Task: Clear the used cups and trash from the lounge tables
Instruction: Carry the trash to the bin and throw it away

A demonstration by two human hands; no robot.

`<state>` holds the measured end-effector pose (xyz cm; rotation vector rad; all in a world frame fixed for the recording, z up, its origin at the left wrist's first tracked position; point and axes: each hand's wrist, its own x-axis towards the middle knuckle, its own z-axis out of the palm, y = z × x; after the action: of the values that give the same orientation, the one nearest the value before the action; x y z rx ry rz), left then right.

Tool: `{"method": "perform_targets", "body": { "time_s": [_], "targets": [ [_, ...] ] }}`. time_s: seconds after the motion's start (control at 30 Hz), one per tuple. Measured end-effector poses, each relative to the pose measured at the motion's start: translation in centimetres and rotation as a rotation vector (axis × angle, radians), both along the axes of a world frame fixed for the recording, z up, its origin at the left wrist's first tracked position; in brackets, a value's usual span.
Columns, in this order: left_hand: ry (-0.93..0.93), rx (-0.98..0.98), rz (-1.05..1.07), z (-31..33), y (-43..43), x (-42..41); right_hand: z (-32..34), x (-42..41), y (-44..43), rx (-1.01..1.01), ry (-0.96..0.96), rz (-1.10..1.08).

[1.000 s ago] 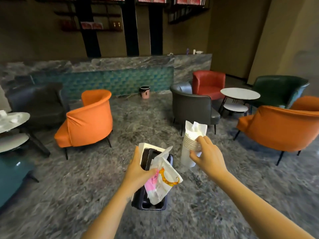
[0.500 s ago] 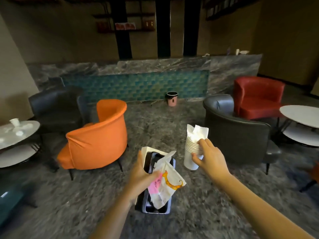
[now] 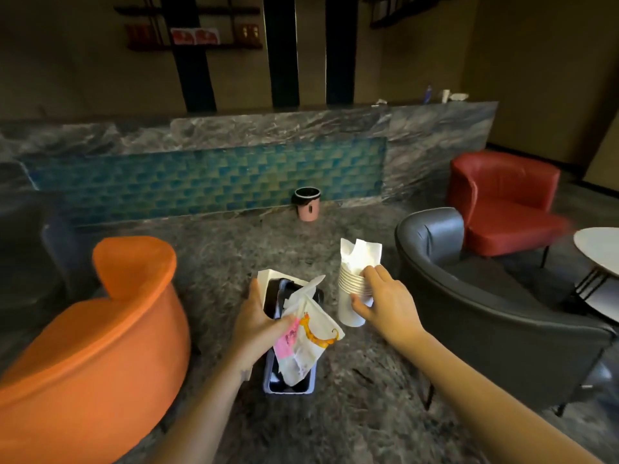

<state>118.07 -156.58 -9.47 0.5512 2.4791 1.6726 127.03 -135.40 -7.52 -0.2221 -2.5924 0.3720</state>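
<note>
My right hand (image 3: 382, 303) grips a stack of several white paper cups (image 3: 351, 296) with a crumpled white napkin (image 3: 360, 252) stuffed in the top cup. My left hand (image 3: 258, 323) holds a dark tray (image 3: 291, 383) against a white printed wrapper (image 3: 304, 343) with an orange and pink drawing; a white card edge (image 3: 268, 276) sticks out behind the tray. Both hands are held out in front of me above the floor. A pink bin (image 3: 307, 204) with a black liner stands on the floor ahead, by the counter base.
An orange armchair (image 3: 100, 346) is close on my left, a dark grey armchair (image 3: 485, 316) close on my right, a red armchair (image 3: 502, 202) behind it. A white round table (image 3: 599, 249) is at the right edge. A marble counter (image 3: 268, 128) spans the back.
The view has swung left and moved forward: both chairs and the pink bin are nearer, the left table has left the view. Both hands hold the same things.
</note>
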Motion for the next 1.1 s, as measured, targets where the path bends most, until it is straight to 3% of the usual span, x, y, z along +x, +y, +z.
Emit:
{"method": "perform_targets", "body": {
  "time_s": [0.3, 0.63, 0.83, 1.1],
  "targets": [
    [0.031, 0.012, 0.012, -0.9, 16.8, -30.1, -1.8, -30.4, 16.4, -0.009, -0.012, 0.019],
    [0.025, -0.017, 0.181, -1.6, 26.1, -61.4, -2.9, -63.5, 28.0, -0.011, -0.052, 0.131],
    [0.053, -0.007, 0.099, -2.3, 37.5, -84.1, -3.3, -83.8, 38.9, 0.021, -0.076, 0.087],
    [0.129, -0.036, -0.064, -1.5, 57.5, -108.2, -3.4, -103.2, 56.9, 0.027, -0.087, -0.112]
  ]
}}
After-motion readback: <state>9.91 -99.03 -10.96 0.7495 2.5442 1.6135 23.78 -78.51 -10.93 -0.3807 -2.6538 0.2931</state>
